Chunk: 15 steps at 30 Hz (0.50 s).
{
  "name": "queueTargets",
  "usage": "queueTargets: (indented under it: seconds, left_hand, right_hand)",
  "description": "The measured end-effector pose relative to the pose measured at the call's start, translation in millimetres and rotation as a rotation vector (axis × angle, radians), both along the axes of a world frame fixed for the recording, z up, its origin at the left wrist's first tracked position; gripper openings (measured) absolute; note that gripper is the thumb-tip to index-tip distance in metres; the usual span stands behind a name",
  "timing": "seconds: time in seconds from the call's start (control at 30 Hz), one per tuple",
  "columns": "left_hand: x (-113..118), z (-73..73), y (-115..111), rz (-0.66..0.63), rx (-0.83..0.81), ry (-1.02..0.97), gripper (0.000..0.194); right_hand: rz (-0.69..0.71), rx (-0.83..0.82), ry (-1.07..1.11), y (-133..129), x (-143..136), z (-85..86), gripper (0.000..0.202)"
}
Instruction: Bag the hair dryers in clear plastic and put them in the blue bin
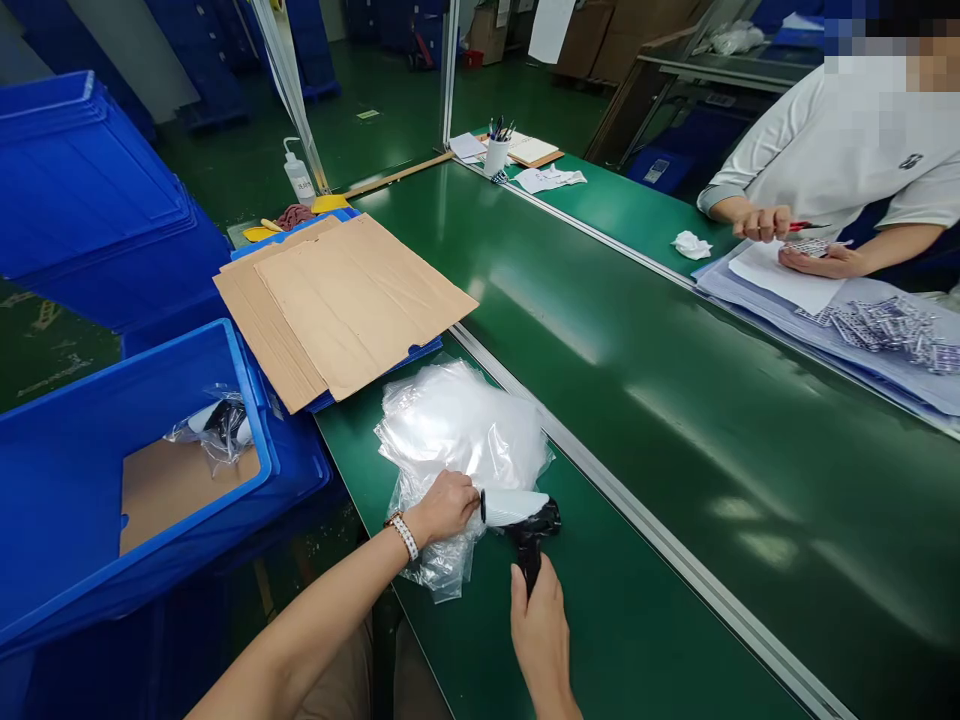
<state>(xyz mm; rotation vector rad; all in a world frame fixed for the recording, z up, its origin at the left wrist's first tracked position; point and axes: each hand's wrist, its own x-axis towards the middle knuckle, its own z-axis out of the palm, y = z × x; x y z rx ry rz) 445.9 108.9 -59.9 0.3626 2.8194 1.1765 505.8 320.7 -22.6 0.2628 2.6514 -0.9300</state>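
Observation:
A white and black hair dryer is tilted over the green bench, its barrel pointing left. My right hand is wrapped round its black handle. Beside the barrel's open end, my left hand has its fingers curled closed over a pile of clear plastic bags. What those fingers pinch, if anything, is hidden. The loose bags overlap in a stack under and beyond my left hand.
Brown cardboard sheets lie behind the bags. On the left, a blue bin holds a bagged white and black item on cardboard. Across the metal rail, a co-worker's hands handle small parts near a heap of patterned pieces.

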Motion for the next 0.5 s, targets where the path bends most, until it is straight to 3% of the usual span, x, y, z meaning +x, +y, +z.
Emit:
queueTargets:
  seconds: [0.13,0.3,0.4,0.5]
  left_hand:
    - [14,14.4,-13,0.163,0.126,0.059,0.027]
    - [25,31.6,-13,0.345,0.2,0.118,0.021]
    - [26,43.9,-7,0.324,0.128,0.176,0.019]
    - [28,56.4,-3,0.184,-0.09,0.269,0.021]
  right_hand:
    - [0.043,0.14,0.006,-3,-3,-9.6,0.119]
    - [-0.006,0.01,0.05,0,3,-10.7,0.108]
    - [0.092,-0.106,0.061,-3,9,-3.0,0.087]
    - [0.21,-0.175,-0.017,-4,7,7.3,0.072]
